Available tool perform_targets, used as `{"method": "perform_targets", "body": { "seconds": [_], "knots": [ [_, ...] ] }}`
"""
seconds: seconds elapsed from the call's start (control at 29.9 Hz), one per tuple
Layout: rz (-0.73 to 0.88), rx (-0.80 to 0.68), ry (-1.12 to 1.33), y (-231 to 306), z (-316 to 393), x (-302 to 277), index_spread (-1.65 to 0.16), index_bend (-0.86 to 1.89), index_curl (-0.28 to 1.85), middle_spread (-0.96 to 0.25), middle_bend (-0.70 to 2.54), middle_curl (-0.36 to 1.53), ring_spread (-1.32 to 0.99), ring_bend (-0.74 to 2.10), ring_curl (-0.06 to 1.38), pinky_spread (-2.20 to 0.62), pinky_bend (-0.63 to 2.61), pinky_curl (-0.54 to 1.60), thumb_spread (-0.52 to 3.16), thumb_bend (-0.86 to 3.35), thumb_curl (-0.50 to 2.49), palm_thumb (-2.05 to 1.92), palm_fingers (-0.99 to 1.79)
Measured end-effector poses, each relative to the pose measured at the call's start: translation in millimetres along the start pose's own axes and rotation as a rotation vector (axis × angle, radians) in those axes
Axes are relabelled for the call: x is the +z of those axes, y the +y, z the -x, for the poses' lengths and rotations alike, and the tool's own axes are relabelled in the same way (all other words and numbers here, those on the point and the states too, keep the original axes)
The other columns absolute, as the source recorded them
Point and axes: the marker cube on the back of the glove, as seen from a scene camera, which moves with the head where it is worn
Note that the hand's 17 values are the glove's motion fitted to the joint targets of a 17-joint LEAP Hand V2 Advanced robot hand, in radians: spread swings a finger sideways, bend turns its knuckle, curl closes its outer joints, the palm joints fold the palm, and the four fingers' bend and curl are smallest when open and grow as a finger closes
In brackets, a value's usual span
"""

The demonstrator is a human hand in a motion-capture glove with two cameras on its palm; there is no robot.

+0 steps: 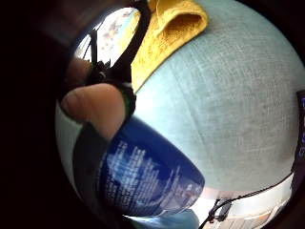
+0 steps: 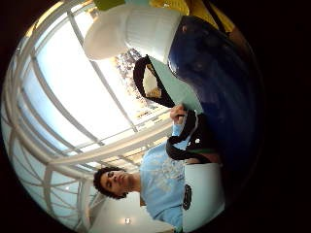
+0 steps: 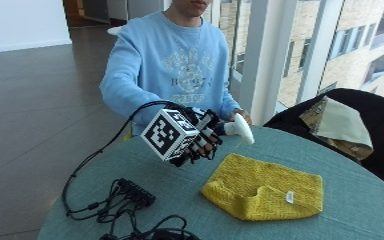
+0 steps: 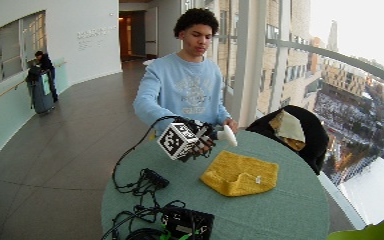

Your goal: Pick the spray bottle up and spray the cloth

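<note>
Fingers (image 3: 202,148) of the right hand (image 3: 198,137) curl round the bottle (image 3: 240,129), gripping it. Bottle lifted off the table (image 3: 352,175), tilted, its white top (image 3: 244,131) pointing out past the hand toward the far rim. Thumb-side palm view: blue bottle body (image 2: 218,82) close against the palm, white top (image 2: 133,31) beside it. Little-finger-side view: blue printed label (image 1: 147,179), a bare fingertip (image 1: 95,107) against it, teal tabletop (image 1: 224,105) beneath.

Cloth (image 3: 266,187): yellow, folded, lying flat on the table, small white tag (image 3: 289,197) on its near edge. It sits below and beside the raised bottle, apart from it.

Left hand (image 3: 240,115) rests at the table edge behind the bottle. Black cables (image 3: 122,200) lie on the near side.
</note>
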Motion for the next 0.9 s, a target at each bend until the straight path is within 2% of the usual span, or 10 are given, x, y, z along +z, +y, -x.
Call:
{"method": "perform_targets", "body": {
  "seconds": [0.17,0.37,0.64,0.77,0.9],
  "knots": [
    [-0.015,-0.027,-0.008,0.4,5.1,0.4,-0.18,0.11,0.27,-0.08,0.24,0.48,0.0,0.49,0.42,0.26,0.19,0.35,0.86,-0.02,0.61,0.91,1.01],
    [-0.069,-0.167,-0.022,0.9,36.9,10.0,-0.18,0.11,0.27,-0.08,0.24,0.48,0.0,0.49,0.42,0.26,0.19,0.35,0.86,-0.02,0.61,0.91,1.02],
    [-0.16,-0.466,-0.062,-11.4,112.4,40.5,-0.2,0.11,0.28,-0.08,0.25,0.49,0.0,0.48,0.42,0.25,0.19,0.35,0.86,-0.02,0.61,0.91,1.01],
    [-0.17,-0.659,-0.09,-28.3,148.3,73.2,-0.2,0.12,0.28,-0.08,0.25,0.49,0.0,0.48,0.42,0.25,0.18,0.34,0.86,-0.02,0.61,0.91,1.0],
    [-0.153,-0.781,-0.132,-48.2,173.0,111.7,-0.22,0.12,0.28,-0.09,0.25,0.49,-0.01,0.48,0.42,0.24,0.17,0.34,0.86,-0.03,0.61,0.9,0.99]
  ]
}}
